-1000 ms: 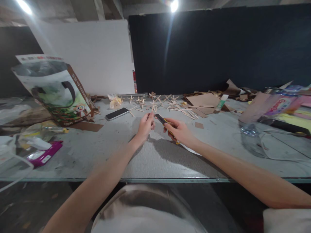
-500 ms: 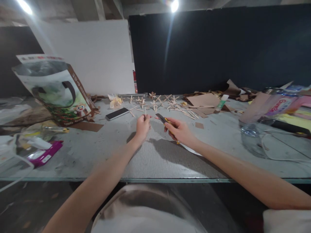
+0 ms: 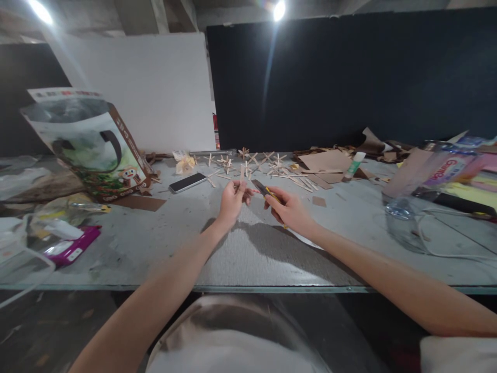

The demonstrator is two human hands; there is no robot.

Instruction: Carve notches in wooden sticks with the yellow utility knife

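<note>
My left hand (image 3: pixel 232 203) is closed on a thin flat wooden craft stick (image 3: pixel 242 175), which stands up between thumb and fingers. Opposite it, my right hand (image 3: pixel 289 207) wraps round a yellow and black utility knife (image 3: pixel 261 187) whose dark front end points at the left hand. Something small and reddish shows between the two hands; I cannot tell what it is. Just beyond them lies a spread of loose and crossed wooden sticks (image 3: pixel 278 167).
A phone (image 3: pixel 188 183) lies left of my hands, near a large printed bag (image 3: pixel 97 150). A purple pack (image 3: pixel 73 248) is at the left front. Cardboard pieces (image 3: pixel 325 161), a glue stick (image 3: pixel 354 166) and a clear plastic bottle (image 3: pixel 404 217) are to the right.
The stick in my left hand has turned so that its broad face shows, and the left fingers have shifted and spread slightly rightward. The knife stays in my right hand, almost unmoved.
</note>
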